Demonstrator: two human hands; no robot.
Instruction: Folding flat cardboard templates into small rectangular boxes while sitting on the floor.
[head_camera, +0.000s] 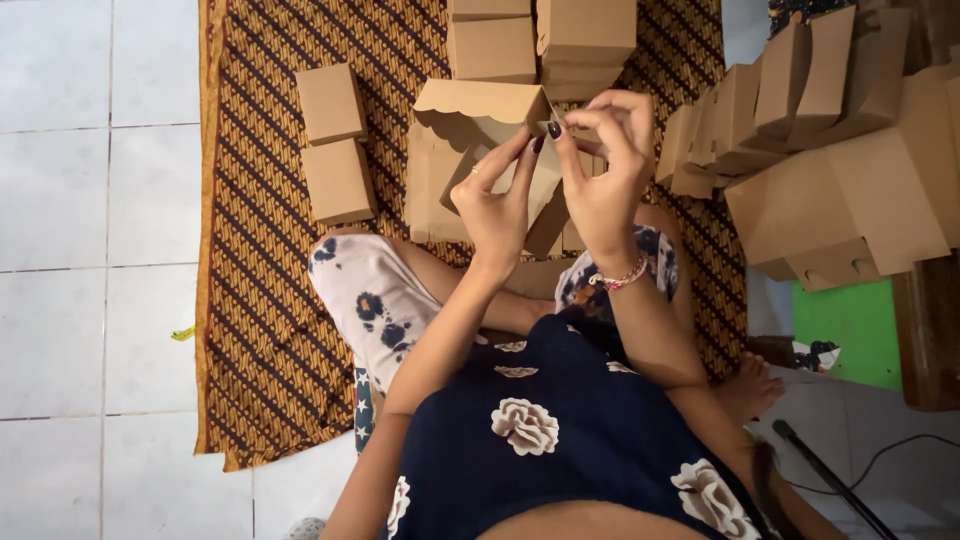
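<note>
Head view: a person is sitting cross-legged on a brown and black patterned woven mat (270, 300) that is lying over a white tiled floor (90, 200). Both hands are working at a half-assembled brown cardboard box with a scalloped flap (470, 120), which is being held up in front of the knees, over the middle of the mat.

The left hand (495, 205) is pressing against the near side of the half-assembled box, index finger stretching up toward the flap corner; its grip is narrow, fingers closing on a cardboard panel. The right hand (605, 165) is just beside it to the right, its fingertips (580, 118) pinching a small tab at the box's upper right corner; the grip is tight on that cardboard. A pink and white beaded bracelet (622, 278) is sitting on the right wrist.

To the left of the held box, two closed brown cardboard cubes (335, 145) are lying on the mat, one touching the other. Beyond the box, at the far edge of the mat, more closed brown cartons (540, 40) are standing stacked. To the right of the box, a pile of folded brown cardboard boxes with open flaps (820, 150) is leaning together. Below that pile, a bright green flat panel (850, 325) is showing.
</note>
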